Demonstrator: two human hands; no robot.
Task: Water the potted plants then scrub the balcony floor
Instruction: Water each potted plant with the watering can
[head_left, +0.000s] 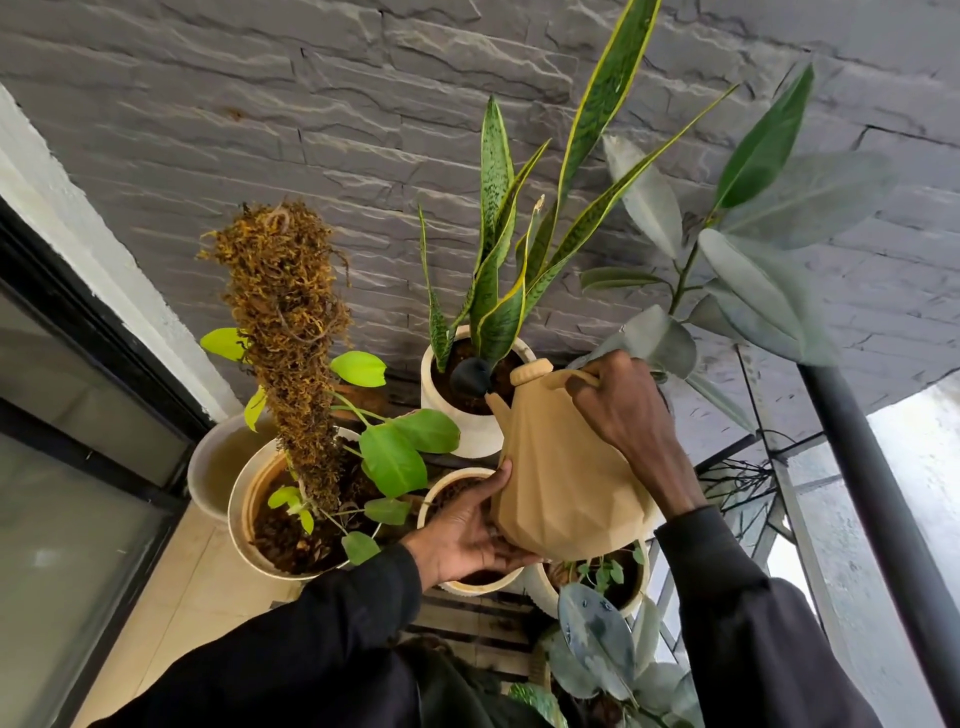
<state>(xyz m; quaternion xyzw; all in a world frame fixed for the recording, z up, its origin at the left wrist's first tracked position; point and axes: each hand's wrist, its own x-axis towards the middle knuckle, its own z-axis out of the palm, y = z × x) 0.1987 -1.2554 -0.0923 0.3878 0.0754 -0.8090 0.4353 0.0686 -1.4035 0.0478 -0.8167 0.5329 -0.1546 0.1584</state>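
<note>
Right hand (623, 415) grips can (561, 499), spout (470, 378) over pot (452, 428)

Grey stone-clad wall (363, 104), dark-framed glass door (78, 415) at left, black pole (883, 493) at right.
</note>
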